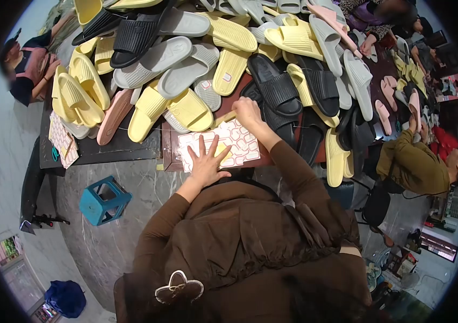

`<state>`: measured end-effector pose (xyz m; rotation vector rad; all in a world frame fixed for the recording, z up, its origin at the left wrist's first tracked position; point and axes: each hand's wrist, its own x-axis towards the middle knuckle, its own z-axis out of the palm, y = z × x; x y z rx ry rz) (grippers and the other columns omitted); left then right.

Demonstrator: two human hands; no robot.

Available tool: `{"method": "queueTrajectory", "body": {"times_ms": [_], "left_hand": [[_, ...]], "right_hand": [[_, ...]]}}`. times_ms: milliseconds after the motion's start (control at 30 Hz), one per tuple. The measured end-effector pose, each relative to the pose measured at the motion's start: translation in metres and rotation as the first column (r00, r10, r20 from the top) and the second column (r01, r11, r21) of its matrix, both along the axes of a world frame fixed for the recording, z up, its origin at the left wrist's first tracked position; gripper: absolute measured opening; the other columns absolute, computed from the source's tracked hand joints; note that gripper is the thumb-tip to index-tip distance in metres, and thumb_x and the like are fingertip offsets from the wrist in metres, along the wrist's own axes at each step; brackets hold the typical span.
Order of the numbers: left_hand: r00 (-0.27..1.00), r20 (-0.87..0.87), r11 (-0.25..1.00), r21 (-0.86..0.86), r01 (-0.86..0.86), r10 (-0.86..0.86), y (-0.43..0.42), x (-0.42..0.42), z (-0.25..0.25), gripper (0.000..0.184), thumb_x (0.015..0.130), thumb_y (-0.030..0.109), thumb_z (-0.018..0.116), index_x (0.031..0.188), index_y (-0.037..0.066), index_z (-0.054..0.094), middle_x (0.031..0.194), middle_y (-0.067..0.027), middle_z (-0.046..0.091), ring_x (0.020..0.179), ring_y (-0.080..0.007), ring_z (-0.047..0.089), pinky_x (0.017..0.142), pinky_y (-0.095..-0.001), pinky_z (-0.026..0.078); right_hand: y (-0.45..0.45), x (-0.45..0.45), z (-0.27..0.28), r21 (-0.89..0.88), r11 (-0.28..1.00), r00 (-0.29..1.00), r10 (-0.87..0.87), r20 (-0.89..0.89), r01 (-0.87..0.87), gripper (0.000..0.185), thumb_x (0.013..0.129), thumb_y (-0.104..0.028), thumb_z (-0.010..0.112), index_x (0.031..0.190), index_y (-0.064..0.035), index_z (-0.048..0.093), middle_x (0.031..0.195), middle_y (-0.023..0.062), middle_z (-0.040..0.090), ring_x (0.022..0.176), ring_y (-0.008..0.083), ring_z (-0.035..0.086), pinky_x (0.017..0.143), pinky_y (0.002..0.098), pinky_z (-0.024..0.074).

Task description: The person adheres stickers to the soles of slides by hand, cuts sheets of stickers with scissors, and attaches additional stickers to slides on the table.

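My left hand (pixel 207 161) lies flat with fingers spread on a white sheet (pixel 246 144) printed with red rounded outlines. A small yellowish patch shows on the sheet by its fingers. My right hand (pixel 248 114) is closed at the sheet's far edge, beside a narrow yellowish strip (pixel 223 118); what its fingers grip is hidden. Just beyond the hands lie a yellow slipper (pixel 190 109) and a grey slipper (pixel 207 94). Right of my right hand, a black slipper (pixel 276 86) rests on the pile.
Slippers in yellow, grey, black and pink heap across the table (pixel 172 156). More printed sheets (pixel 63 141) and teal-handled scissors (pixel 54 154) lie at the left corner. A blue stool (pixel 102 200) stands on the floor. Other people sit at left and right, one in an olive top (pixel 417 161).
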<state>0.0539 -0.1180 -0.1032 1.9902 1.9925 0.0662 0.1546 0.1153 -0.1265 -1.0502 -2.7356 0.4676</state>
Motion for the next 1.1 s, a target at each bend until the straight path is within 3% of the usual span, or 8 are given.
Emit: {"method": "queueTrajectory", "body": {"times_ms": [133, 300, 400, 433, 533, 667, 800, 1100], "left_hand": [[1.000, -0.004, 0.999, 0.042, 0.009, -0.009, 0.011, 0.005, -0.009, 0.100, 0.063, 0.061, 0.075, 0.149, 0.041, 0.028, 0.161, -0.0086, 0.008, 0.144, -0.0498, -0.001, 0.099, -0.0799, 0.015], [1.000, -0.006, 1.000, 0.023, 0.020, -0.020, 0.019, 0.008, -0.005, 0.102, 0.062, 0.062, 0.076, 0.149, 0.041, 0.028, 0.160, -0.0111, 0.010, 0.143, -0.0511, 0.002, 0.099, -0.0798, 0.015], [0.999, -0.010, 0.998, 0.039, 0.042, -0.041, 0.020, 0.008, 0.001, 0.100, 0.063, 0.061, 0.076, 0.149, 0.039, 0.029, 0.160, -0.0117, 0.011, 0.143, -0.0503, 0.004, 0.100, -0.0785, 0.016], [0.999, -0.012, 0.997, 0.047, 0.053, -0.052, 0.020, 0.008, 0.002, 0.100, 0.064, 0.061, 0.075, 0.149, 0.038, 0.029, 0.160, -0.0120, 0.011, 0.143, -0.0499, 0.005, 0.101, -0.0778, 0.016], [0.996, 0.025, 0.996, 0.038, 0.079, -0.080, 0.033, 0.011, -0.003, 0.095, 0.069, 0.060, 0.072, 0.150, 0.035, 0.029, 0.160, -0.0126, 0.012, 0.144, -0.0472, 0.007, 0.103, -0.0755, 0.016], [0.992, 0.071, 0.989, 0.114, 0.091, -0.100, 0.064, 0.016, -0.018, 0.089, 0.074, 0.058, 0.069, 0.149, 0.030, 0.031, 0.159, -0.0128, 0.013, 0.145, -0.0433, 0.010, 0.104, -0.0732, 0.018], [0.991, 0.081, 0.991, 0.086, 0.101, -0.108, 0.068, 0.010, -0.021, 0.085, 0.077, 0.055, 0.068, 0.149, 0.027, 0.032, 0.159, -0.0130, 0.014, 0.146, -0.0403, 0.012, 0.104, -0.0725, 0.019], [0.983, 0.051, 0.984, -0.020, 0.178, -0.177, 0.058, 0.001, -0.010, 0.081, 0.078, 0.055, 0.068, 0.146, 0.023, 0.036, 0.156, -0.0146, 0.020, 0.145, -0.0407, 0.014, 0.105, -0.0701, 0.021]], "right_hand": [[0.002, 0.025, 0.042, -0.110, 0.984, 0.795, -0.180, -0.580, 0.142, 0.011, 0.082, -0.002, 0.063, 0.092, 0.0010, 0.065, 0.087, 0.0134, 0.060, 0.087, 0.0313, 0.063, 0.076, 0.0359, 0.0519], [0.011, 0.038, 0.036, -0.567, 0.810, 0.755, -0.465, -0.462, 0.152, 0.014, 0.084, 0.000, 0.060, 0.097, 0.0023, 0.064, 0.088, 0.0131, 0.062, 0.089, 0.0304, 0.065, 0.077, 0.0312, 0.0523], [0.015, 0.037, 0.037, -0.712, 0.680, 0.768, -0.546, -0.334, 0.174, 0.018, 0.085, -0.004, 0.062, 0.102, 0.0025, 0.063, 0.101, 0.0193, 0.064, 0.089, 0.0375, 0.065, 0.076, 0.0424, 0.0537], [0.019, 0.034, 0.032, -0.713, 0.679, 0.769, -0.546, -0.332, 0.175, 0.018, 0.085, -0.004, 0.062, 0.102, 0.0025, 0.063, 0.101, 0.0193, 0.064, 0.089, 0.0375, 0.065, 0.076, 0.0424, 0.0537], [0.025, 0.015, 0.015, -0.034, 0.999, 0.924, -0.030, -0.382, 0.019, 0.025, 0.083, -0.008, 0.064, 0.106, 0.0013, 0.063, 0.104, 0.0211, 0.065, 0.084, 0.0419, 0.066, 0.075, 0.0468, 0.0536], [0.028, -0.013, 0.013, -0.162, 0.982, 0.996, -0.089, 0.029, 0.092, 0.035, 0.077, -0.015, 0.071, 0.107, -0.0006, 0.064, 0.092, 0.0199, 0.067, 0.085, 0.0391, 0.066, 0.075, 0.0436, 0.0541], [0.041, -0.014, 0.019, -0.317, 0.935, 0.987, -0.142, 0.071, 0.157, 0.032, 0.076, -0.018, 0.072, 0.103, -0.0014, 0.064, 0.083, 0.0183, 0.067, 0.083, 0.0394, 0.065, 0.075, 0.0423, 0.0532], [0.051, 0.005, 0.000, -0.347, 0.933, 0.951, -0.187, -0.247, 0.094, 0.022, 0.082, -0.015, 0.067, 0.092, 0.0025, 0.059, 0.074, 0.0169, 0.065, 0.072, 0.0330, 0.067, 0.065, 0.0389, 0.0524]]}}
